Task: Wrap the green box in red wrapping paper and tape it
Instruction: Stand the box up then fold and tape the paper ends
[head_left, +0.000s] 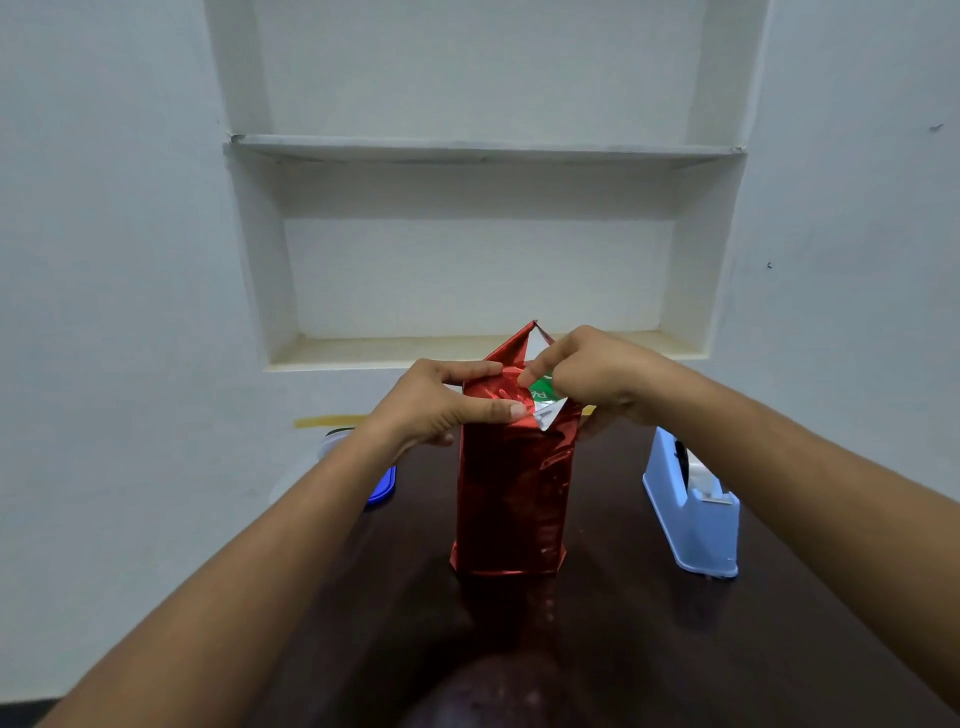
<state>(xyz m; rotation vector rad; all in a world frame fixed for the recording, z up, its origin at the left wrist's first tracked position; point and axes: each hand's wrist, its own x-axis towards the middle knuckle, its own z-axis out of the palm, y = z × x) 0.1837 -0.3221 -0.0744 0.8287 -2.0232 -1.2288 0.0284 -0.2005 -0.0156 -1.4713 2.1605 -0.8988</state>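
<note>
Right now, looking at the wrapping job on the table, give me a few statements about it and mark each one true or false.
1. The box stands upright on the dark table. True.
2. The top end is fully covered by red paper. False: green box still shows between the folds at the top.
3. Both the left hand and the right hand are at the top end of the paper. True.
4. The tape dispenser lies left of the box. False: it stands to the right.
5. The right hand holds a strip of tape. False: it pinches the paper flap, and no tape shows there.
</note>
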